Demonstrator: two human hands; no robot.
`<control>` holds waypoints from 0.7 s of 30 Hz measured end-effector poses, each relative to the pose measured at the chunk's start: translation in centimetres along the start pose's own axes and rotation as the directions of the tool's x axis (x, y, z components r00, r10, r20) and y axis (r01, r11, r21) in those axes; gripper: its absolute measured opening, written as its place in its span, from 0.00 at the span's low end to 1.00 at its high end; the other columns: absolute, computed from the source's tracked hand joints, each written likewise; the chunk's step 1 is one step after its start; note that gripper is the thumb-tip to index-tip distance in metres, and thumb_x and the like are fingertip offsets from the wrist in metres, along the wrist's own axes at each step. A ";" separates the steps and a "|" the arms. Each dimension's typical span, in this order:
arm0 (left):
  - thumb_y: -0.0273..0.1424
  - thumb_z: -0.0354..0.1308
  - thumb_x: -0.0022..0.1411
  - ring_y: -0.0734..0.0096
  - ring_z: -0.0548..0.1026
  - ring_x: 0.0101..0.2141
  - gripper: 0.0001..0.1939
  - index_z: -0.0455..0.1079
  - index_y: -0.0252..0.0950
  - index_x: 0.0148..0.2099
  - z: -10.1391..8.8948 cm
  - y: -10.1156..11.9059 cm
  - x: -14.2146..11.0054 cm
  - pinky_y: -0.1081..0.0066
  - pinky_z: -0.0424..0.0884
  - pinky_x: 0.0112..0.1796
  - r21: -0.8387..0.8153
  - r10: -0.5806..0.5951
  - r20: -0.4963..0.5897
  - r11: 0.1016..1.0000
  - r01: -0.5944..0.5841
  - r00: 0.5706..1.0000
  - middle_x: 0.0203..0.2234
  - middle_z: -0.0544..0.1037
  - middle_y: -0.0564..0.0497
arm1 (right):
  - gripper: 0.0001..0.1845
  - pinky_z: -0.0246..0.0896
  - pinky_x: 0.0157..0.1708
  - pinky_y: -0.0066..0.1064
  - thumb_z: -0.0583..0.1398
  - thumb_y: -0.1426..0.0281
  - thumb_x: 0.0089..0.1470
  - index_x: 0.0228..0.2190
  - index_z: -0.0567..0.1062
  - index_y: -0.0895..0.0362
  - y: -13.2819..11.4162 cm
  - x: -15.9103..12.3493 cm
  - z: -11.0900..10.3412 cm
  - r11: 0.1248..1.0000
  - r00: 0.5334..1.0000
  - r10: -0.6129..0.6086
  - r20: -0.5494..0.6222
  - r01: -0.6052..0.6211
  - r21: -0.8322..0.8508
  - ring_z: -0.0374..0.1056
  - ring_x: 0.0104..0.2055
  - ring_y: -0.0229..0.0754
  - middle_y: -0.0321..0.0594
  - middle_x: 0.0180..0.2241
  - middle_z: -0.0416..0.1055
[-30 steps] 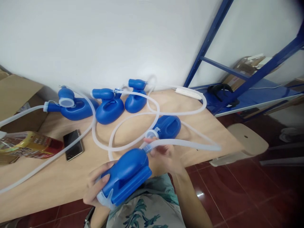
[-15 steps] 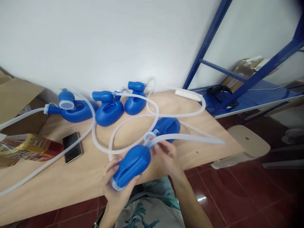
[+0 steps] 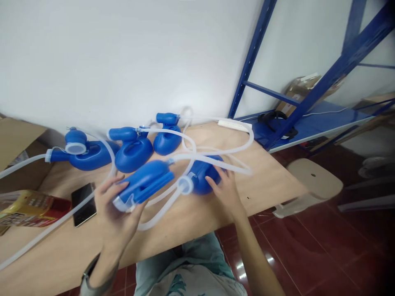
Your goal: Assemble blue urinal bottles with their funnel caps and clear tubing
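My left hand (image 3: pixel 115 209) is closed around the capped end of a blue plastic urinal bottle (image 3: pixel 146 179), lifted above the table. A clear ribbed hose (image 3: pixel 216 159) runs from its far end to the right. My right hand (image 3: pixel 227 193) has its thumb and fingers on a second blue urinal bottle (image 3: pixel 199 181) lying on the table. That bottle's round whitish cap (image 3: pixel 185 185) points left, with tubing beside it. The hose crosses over the second bottle and partly hides it.
Several more blue urinal bottles (image 3: pixel 134 156) with hoses stand along the wall. At the left are a cardboard box (image 3: pixel 20 135), a yellow-red package (image 3: pixel 33 207) and a phone (image 3: pixel 84 205). A white power strip (image 3: pixel 234 125), blue shelving (image 3: pixel 251 61) and a beige stool (image 3: pixel 314 179) are at the right.
My left hand has carried its bottle left and up. My right hand has let go of the hose end and moved onto the bottle lying on the table. The view has shifted slightly.
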State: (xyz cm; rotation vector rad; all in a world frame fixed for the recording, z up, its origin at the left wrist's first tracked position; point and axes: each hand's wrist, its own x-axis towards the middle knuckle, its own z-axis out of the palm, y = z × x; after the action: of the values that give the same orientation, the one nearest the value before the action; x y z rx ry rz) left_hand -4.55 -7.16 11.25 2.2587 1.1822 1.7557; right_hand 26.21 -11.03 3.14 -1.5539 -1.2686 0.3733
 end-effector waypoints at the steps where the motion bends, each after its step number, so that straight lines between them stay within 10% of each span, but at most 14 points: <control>1: 0.30 0.74 0.56 0.48 0.75 0.56 0.26 0.73 0.44 0.56 0.4 -0.3 1.2 0.44 0.70 0.60 0.052 0.084 0.039 0.995 -0.086 0.996 0.55 0.73 0.43 | 0.32 0.48 0.71 0.62 0.63 0.51 0.62 0.63 0.73 0.48 0.8 0.3 0.1 0.997 0.999 -0.020 0.037 0.023 -0.072 0.53 0.72 0.60 0.49 0.65 0.63; 6: 0.18 0.63 0.64 0.46 0.71 0.60 0.26 0.74 0.49 0.59 4.1 1.7 4.2 0.48 0.77 0.52 0.109 0.460 0.345 0.847 -0.521 0.819 0.57 0.73 0.42 | 0.41 0.55 0.65 0.66 0.60 0.48 0.64 0.71 0.60 0.50 2.0 -0.1 1.1 0.965 0.997 -0.016 0.072 0.035 -0.261 0.57 0.65 0.63 0.53 0.59 0.67; 11: 0.16 0.59 0.65 0.48 0.72 0.60 0.20 0.74 0.41 0.55 8.7 5.4 1.3 0.50 0.79 0.52 0.015 0.514 0.571 0.772 -0.635 0.640 0.60 0.75 0.43 | 0.42 0.61 0.60 0.63 0.59 0.55 0.65 0.74 0.52 0.50 2.3 -0.8 1.1 0.951 0.994 -0.032 0.107 0.063 -0.304 0.63 0.58 0.61 0.54 0.56 0.65; 15: 0.17 0.60 0.64 0.42 0.74 0.59 0.19 0.76 0.39 0.54 10.7 6.6 -1.0 0.45 0.78 0.52 0.144 0.415 0.659 0.749 -0.647 0.627 0.61 0.75 0.41 | 0.46 0.53 0.67 0.63 0.65 0.55 0.60 0.73 0.56 0.50 3.4 1.9 -0.5 0.920 0.960 -0.168 0.226 0.235 -0.313 0.50 0.72 0.66 0.59 0.68 0.52; 21: 0.23 0.60 0.68 0.44 0.72 0.60 0.25 0.72 0.41 0.65 11.2 7.5 -0.4 0.51 0.77 0.49 0.268 0.339 0.728 0.660 -0.702 0.596 0.66 0.70 0.41 | 0.47 0.31 0.70 0.71 0.67 0.51 0.54 0.68 0.63 0.58 3.0 7.5 -1.4 0.768 0.736 -0.353 0.578 0.581 -0.271 0.32 0.78 0.71 0.61 0.75 0.44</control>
State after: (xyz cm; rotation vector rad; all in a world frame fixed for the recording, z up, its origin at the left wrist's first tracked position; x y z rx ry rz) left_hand 8.88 -8.15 10.45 3.4444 0.9260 0.5320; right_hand 31.75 -5.03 3.76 -1.4473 -2.2397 0.1496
